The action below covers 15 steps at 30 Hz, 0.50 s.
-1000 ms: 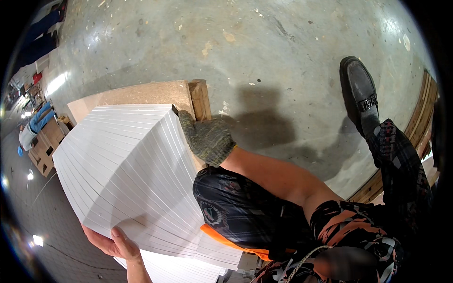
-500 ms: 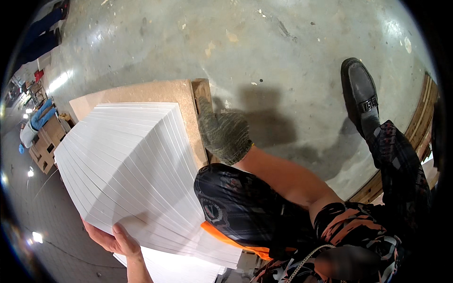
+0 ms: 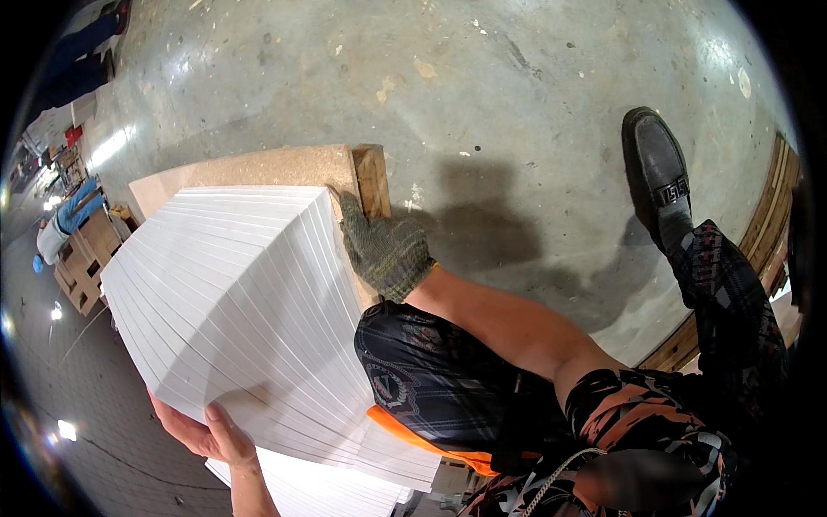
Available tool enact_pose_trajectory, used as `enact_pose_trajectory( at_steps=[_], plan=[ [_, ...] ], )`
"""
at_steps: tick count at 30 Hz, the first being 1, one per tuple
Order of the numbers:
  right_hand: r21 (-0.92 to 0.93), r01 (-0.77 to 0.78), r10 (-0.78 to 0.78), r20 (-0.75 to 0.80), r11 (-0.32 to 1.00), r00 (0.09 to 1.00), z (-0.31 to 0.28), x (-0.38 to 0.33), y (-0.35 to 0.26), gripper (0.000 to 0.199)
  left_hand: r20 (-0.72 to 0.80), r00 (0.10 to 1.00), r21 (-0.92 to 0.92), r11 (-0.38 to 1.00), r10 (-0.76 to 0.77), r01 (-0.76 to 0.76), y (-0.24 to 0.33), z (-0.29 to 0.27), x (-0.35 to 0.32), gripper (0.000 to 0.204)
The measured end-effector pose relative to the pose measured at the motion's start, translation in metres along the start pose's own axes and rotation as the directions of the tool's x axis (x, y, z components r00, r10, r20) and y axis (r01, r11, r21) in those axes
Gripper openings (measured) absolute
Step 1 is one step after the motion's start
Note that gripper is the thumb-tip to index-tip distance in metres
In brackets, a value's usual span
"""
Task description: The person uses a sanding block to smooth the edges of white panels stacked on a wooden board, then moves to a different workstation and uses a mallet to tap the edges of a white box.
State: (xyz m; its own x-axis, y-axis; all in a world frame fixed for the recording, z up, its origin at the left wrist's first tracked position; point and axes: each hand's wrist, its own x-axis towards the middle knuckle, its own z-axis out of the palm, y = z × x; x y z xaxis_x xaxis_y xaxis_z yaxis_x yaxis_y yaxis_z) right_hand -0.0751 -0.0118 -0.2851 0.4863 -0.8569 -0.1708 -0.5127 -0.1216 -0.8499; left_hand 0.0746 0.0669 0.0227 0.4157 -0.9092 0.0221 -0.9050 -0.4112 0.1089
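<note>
Right hand [image 3: 385,252], in a grey-green knit glove, lies flat with fingers spread against the far right side of the sheet stack [image 3: 241,319], its fingertips at the stack's top far corner. Left hand [image 3: 202,431] is bare and cups the near left corner of the stack from beneath, thumb up against the lowest sheets; it holds that corner. The stack is a tall pile of white sheets, fanned so that its edges step outward toward the near side. It rests on a tan board [image 3: 258,168] whose far edge and far right corner show beyond the sheets. A wooden block [image 3: 373,179] stands along the board's right edge, just beside the gloved fingers. Between the stack and the body, the knee [image 3: 431,396] in dark patterned shorts presses close to the stack's near right side. On the concrete floor [image 3: 482,77] to the right stands a black shoe [image 3: 659,172]. Cardboard boxes [image 3: 82,263] sit far to the left.
</note>
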Motion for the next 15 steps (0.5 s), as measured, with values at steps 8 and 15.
enact_pose_trajectory(
  at_steps=[8, 15],
  plan=[
    [0.376, 0.451, -0.502, 0.043, 0.81, 0.864, -0.063, -0.006, -0.061, 0.054, -0.018, 0.999, -0.022, 0.999, -0.038, 0.037, 0.003, 0.001, -0.001, 0.071],
    [0.301, -0.276, 0.195, 0.272, 0.913, 0.942, -0.038, 0.034, -0.013, 0.034, -0.035, 0.999, -0.021, 1.0, 0.004, -0.005, 0.004, 0.0, 0.001, 0.063]
  ],
)
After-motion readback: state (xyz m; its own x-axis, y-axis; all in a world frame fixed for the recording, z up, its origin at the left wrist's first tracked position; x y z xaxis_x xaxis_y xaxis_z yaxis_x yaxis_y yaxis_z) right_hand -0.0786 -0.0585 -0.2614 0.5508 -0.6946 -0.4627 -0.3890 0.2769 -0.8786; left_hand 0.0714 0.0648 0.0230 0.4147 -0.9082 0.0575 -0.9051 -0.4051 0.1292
